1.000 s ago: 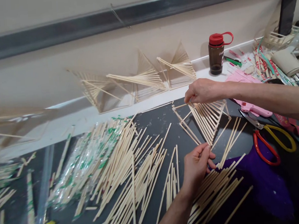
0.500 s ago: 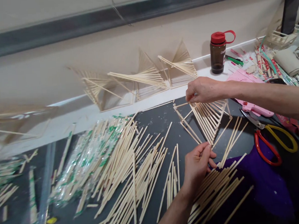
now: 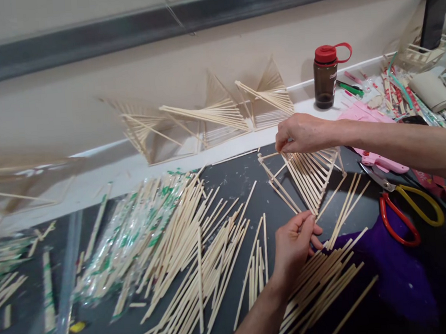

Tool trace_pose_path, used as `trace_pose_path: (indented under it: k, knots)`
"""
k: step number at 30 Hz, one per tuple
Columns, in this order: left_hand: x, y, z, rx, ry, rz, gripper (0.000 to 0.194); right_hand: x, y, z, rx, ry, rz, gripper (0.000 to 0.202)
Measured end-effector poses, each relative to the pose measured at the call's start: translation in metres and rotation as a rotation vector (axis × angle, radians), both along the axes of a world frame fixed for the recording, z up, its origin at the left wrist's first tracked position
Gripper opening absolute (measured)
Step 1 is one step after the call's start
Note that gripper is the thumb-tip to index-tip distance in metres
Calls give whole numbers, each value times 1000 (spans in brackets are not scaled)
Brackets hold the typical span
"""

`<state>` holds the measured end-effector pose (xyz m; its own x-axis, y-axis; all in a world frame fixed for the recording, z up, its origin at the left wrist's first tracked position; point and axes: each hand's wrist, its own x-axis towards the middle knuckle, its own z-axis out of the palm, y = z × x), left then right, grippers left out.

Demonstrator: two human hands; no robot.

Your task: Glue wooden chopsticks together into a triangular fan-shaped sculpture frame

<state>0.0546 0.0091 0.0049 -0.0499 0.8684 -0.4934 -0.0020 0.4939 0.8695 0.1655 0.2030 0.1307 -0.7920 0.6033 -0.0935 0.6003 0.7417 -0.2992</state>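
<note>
A small frame of wooden sticks (image 3: 308, 177) stands on the dark table, its slats fanned into a twisted surface. My right hand (image 3: 300, 133) reaches in from the right and pinches the far end of the slats; its fingertips are partly hidden. At the near corner, my left hand (image 3: 295, 241) closes thumb and finger on the lower tip of the stick frame. Just below the left hand lies a bundle of loose sticks (image 3: 326, 282), and a few more sticks (image 3: 346, 206) rest right of the frame.
Left of my hands spreads a big pile of chopsticks (image 3: 210, 259) beside plastic-wrapped chopsticks (image 3: 143, 228). Finished stick models (image 3: 212, 117) line the wall. Scissors (image 3: 392, 188), a pink glue gun (image 3: 383, 161) and a red-capped bottle (image 3: 324, 78) stand or lie to the right.
Almost nothing differs. Both hands keep their grip on the stick frame, and the view has shifted very slightly.
</note>
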Motion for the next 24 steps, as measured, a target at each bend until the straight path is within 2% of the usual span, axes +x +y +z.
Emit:
trace_pose_path:
  k: [24]
  knots:
    - [-1,1,3,0,67,-18,46,-2,-1,0,-22,29,-13,33]
